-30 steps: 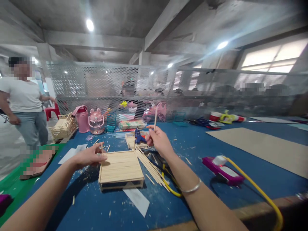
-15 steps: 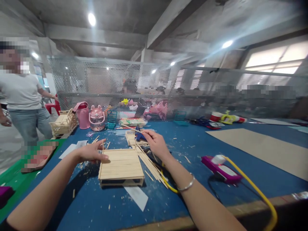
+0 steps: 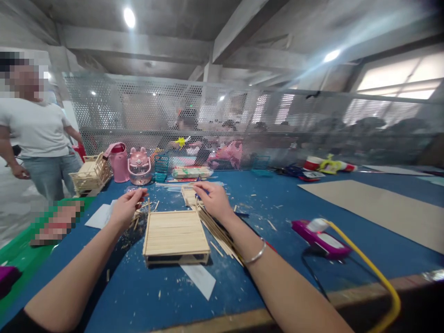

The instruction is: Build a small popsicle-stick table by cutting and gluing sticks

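Observation:
A small model platform of pale wooden sticks (image 3: 175, 233) stands on the blue table in front of me, with short upright posts at its far corners. Beyond its far left corner is my left hand (image 3: 127, 207), raised, with fingertips pinched together; what they hold, if anything, is too small to make out. My right hand (image 3: 214, 201) is closed near the far right post, thumb and fingers together, and its grip is hidden. Behind it shows part of a smaller stick piece (image 3: 188, 195). Loose wooden sticks (image 3: 222, 238) lie beneath my right forearm.
A purple power strip (image 3: 321, 239) with a yellow cable (image 3: 364, 266) lies to the right, near beige board (image 3: 378, 212). A stick model (image 3: 90, 173), a pink cup (image 3: 119, 164) and a pink bottle (image 3: 139, 169) stand at back left. A person (image 3: 38, 134) stands left.
My left hand has lifted off the platform's left edge and closed its fingers. My right hand has shifted slightly left; the stick seen at its fingers before no longer shows.

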A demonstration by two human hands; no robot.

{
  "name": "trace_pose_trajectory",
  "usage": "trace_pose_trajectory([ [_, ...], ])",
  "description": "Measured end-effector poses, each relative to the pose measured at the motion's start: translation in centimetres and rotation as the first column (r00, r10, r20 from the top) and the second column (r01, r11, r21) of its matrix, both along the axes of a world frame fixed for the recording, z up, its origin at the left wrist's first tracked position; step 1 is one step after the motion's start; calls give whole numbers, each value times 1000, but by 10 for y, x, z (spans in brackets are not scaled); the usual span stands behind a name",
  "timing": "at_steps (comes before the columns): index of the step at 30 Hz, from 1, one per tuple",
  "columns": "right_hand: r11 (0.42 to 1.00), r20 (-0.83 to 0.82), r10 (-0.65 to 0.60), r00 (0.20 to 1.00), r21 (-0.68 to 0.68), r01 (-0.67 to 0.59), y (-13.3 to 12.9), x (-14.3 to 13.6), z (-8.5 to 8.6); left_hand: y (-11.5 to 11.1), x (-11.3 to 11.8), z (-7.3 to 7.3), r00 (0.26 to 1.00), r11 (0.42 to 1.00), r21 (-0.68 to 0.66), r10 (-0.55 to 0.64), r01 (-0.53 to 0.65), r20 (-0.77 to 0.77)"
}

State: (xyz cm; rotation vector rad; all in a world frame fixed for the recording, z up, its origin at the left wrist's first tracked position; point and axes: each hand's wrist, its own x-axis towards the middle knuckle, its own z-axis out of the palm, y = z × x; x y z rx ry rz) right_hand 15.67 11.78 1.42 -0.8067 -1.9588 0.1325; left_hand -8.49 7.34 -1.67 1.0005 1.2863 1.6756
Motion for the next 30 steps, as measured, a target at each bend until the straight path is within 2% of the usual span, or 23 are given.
trace_pose_trajectory([
  [2, 999, 53, -20, 998, 47, 18, -3, 2, -4, -4, -1, 0, 998, 999, 42, 4, -2, -56],
  [4, 995, 99, -43, 994, 92, 34, -6, 3, -4, -7, -2, 4, 984, 995, 101, 38, -20, -176],
  [7, 990, 143, -71, 987, 132, 52, -10, 1, -3, -12, -2, 8, 921, 984, 176, 77, -9, -382],
  [10, 989, 175, -75, 982, 137, 51, -14, -4, -2, -16, 0, 10, 850, 973, 229, 89, 37, -519],
  [13, 990, 180, -68, 981, 134, 44, -17, -8, -2, -17, 2, 9, 791, 961, 271, 127, 51, -599],
  [17, 994, 163, -46, 986, 105, 29, -20, -11, 0, -15, 3, 7, 742, 955, 297, 191, 12, -642],
  [20, 999, 74, 24, 997, 22, -26, -16, -7, 1, -15, 3, 5, 722, 962, 272, 214, -37, -658],
  [23, 977, -184, 136, 974, -140, -163, -4, 6, 2, -15, 3, 5, 719, 971, 229, 205, -65, -664],
  [25, 938, -331, 128, 935, -265, -222, 3, 16, 2, -16, 3, 6, 720, 978, 198, 187, -70, -668],
  [28, 873, -335, 71, 940, -435, -221, 8, 23, 0, -18, 2, 8, 719, 985, 160, 158, -66, -676],
  [30, 862, -266, 89, 960, -462, -209, 6, 22, -1, -18, 2, 9, 721, 987, 145, 146, -64, -678],
])
